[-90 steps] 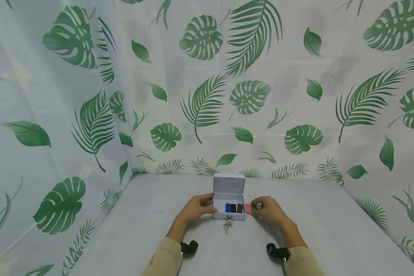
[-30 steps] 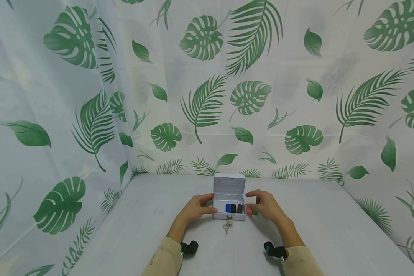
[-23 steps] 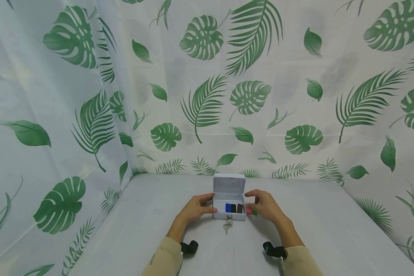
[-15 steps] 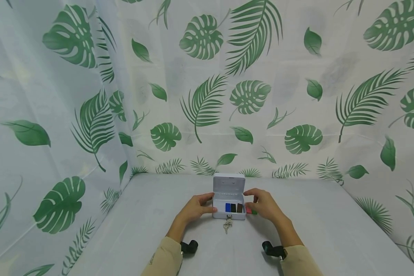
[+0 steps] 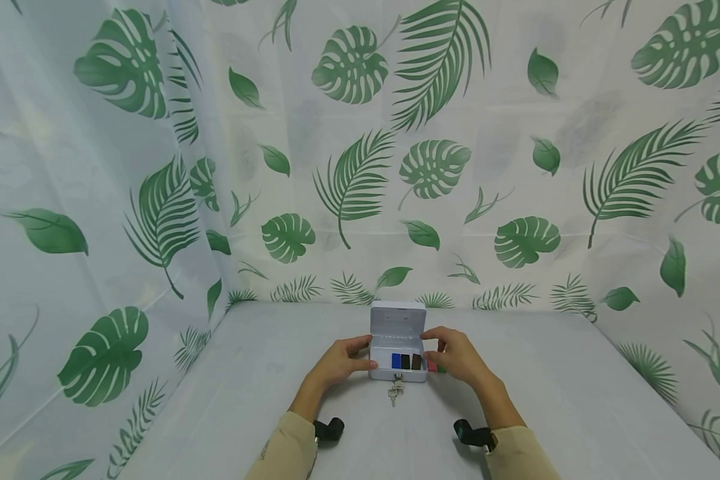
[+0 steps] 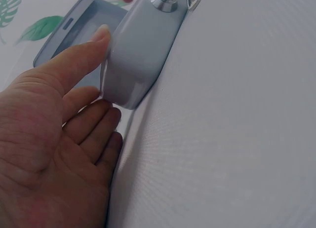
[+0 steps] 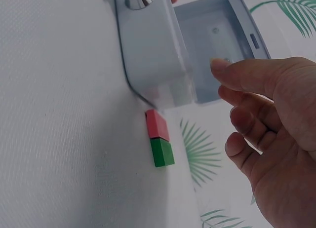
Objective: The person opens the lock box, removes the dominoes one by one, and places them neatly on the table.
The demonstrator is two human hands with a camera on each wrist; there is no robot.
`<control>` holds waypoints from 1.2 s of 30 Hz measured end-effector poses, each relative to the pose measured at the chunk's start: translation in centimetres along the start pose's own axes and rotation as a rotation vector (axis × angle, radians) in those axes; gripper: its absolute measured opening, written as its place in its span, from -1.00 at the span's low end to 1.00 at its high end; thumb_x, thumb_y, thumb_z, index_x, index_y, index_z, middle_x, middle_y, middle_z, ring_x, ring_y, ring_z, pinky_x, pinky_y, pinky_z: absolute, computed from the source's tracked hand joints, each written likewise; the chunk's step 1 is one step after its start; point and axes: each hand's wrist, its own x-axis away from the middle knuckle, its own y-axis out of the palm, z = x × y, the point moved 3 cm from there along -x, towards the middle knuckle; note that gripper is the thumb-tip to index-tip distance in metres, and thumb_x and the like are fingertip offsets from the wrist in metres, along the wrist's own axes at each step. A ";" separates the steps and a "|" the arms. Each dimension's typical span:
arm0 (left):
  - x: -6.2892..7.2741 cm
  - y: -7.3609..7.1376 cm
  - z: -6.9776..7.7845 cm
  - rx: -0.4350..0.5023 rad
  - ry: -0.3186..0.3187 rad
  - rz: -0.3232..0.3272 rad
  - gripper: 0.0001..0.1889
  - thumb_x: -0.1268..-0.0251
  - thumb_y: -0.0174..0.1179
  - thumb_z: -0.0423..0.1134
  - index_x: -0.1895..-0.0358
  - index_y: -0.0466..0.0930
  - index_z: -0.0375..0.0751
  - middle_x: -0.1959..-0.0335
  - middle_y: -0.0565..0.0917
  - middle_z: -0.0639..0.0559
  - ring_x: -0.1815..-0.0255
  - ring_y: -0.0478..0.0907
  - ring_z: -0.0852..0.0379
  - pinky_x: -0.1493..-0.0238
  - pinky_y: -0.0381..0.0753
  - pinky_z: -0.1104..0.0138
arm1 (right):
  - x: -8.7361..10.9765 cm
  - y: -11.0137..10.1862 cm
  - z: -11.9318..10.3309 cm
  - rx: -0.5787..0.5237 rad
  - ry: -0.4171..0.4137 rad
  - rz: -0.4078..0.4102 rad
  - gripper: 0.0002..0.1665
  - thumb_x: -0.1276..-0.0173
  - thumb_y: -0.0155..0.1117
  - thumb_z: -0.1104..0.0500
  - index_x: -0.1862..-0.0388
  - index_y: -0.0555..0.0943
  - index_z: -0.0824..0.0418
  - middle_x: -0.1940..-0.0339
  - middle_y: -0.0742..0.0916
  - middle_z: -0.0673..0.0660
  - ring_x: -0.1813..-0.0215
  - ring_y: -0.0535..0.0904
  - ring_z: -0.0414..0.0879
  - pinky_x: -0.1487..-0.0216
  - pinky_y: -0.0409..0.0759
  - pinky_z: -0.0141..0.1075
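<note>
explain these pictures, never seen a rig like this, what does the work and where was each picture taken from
No machine works here, just a person. The wide view is taken from the head, the two close views from the left and right wrists. On the white table stands an open grey box, its lid raised, with keys at the front lock. Inside are a blue block, a black block and a dark brown block; a pink-red block and a green block lie on the table by its right end. The bare left hand holds the box's left end. The bare right hand is at the other end, with nothing seen in its grasp; I can't tell whether it touches the box.
</note>
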 end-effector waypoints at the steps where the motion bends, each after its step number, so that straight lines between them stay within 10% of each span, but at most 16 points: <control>1: 0.0 0.0 0.0 -0.001 0.000 0.000 -0.24 -0.25 0.51 -0.10 -0.50 0.45 -0.18 -0.49 0.52 -0.05 -0.58 0.37 -0.14 -0.59 0.29 -0.08 | 0.0 0.0 0.0 -0.001 -0.005 -0.002 -0.55 -0.29 0.50 0.31 -0.17 0.71 0.29 0.20 0.73 0.17 0.34 0.46 -0.09 0.51 0.43 -0.36; 11: 0.1 0.0 0.1 -0.003 0.002 -0.001 -0.24 -0.26 0.50 -0.10 -0.50 0.44 -0.19 -0.50 0.51 -0.06 -0.58 0.37 -0.14 -0.59 0.29 -0.09 | -0.1 -0.1 -0.5 -0.008 -0.024 0.024 -0.57 -0.34 0.47 0.30 -0.19 0.71 0.27 -0.10 0.76 0.27 0.27 0.49 -0.07 0.48 0.48 -0.37; 36: 0.0 -0.1 -0.1 0.009 -0.010 0.002 -0.25 -0.24 0.52 -0.08 -0.48 0.48 -0.15 -0.48 0.53 -0.05 -0.58 0.38 -0.14 -0.58 0.30 -0.10 | -0.7 1.0 -1.7 -0.036 -0.095 0.005 -0.59 -0.31 0.47 0.36 -0.15 0.72 0.31 -0.01 0.76 0.27 0.29 0.49 -0.11 0.41 0.47 -0.39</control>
